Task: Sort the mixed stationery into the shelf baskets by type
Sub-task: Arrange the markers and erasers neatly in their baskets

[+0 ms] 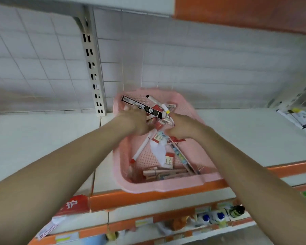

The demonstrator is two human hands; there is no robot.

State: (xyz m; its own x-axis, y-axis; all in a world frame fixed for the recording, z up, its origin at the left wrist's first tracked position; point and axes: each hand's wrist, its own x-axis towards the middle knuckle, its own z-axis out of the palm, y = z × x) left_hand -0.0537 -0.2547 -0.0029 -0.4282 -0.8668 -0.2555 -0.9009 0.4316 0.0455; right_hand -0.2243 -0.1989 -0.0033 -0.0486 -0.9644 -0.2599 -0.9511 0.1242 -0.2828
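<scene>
Left hand (136, 121) clasped round black-and-red box (148, 109) over pink basket (166, 187); right hand (181, 127), hold unclear; labels illegible.

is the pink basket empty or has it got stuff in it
Not empty: the pink basket holds a white marker, pens and small boxes; the left hand grips a long black box.

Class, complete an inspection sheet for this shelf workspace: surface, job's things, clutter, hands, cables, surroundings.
Surface: white shelf with orange front edge, bearing the basket.
Job's things: pink perforated plastic basket holding mixed stationery; white marker with red cap lies inside.
Clutter: packaged pens at shelf's right end.
Grippers: left hand grips long black-and-red box; right hand in basket, grip hidden.
Cables: nothing seen.
Surroundings: white grid back panel; bottles on lower shelf.
</scene>
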